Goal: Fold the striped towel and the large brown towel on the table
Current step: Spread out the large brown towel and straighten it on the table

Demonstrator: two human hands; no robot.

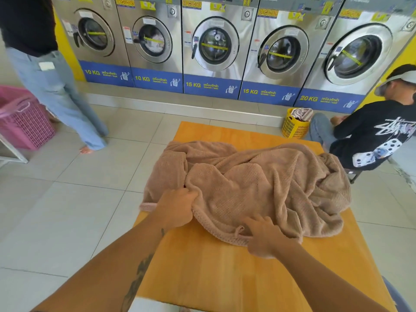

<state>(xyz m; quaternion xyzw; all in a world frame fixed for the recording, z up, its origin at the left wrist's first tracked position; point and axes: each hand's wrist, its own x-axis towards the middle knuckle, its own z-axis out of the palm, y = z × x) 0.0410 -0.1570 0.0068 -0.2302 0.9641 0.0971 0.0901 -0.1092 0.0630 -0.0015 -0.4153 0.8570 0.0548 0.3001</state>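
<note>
On the wooden table (225,278), centre frame, the large brown towel (258,183) lies crumpled, its left edge spilling over the table's side. At 9 o'clock, a pink laundry basket (24,122) beside a standing person in jeans (60,93). Left hand (177,206), fingers closed, grips a bunched fold of the towel's near edge. Right hand (265,237) at the towel's near hem by a small loop; grip blurred, cannot tell. At 2 o'clock, a yellow basket (292,129) and a seated person (373,136). Washing machines (213,46) line 12 o'clock.
</note>
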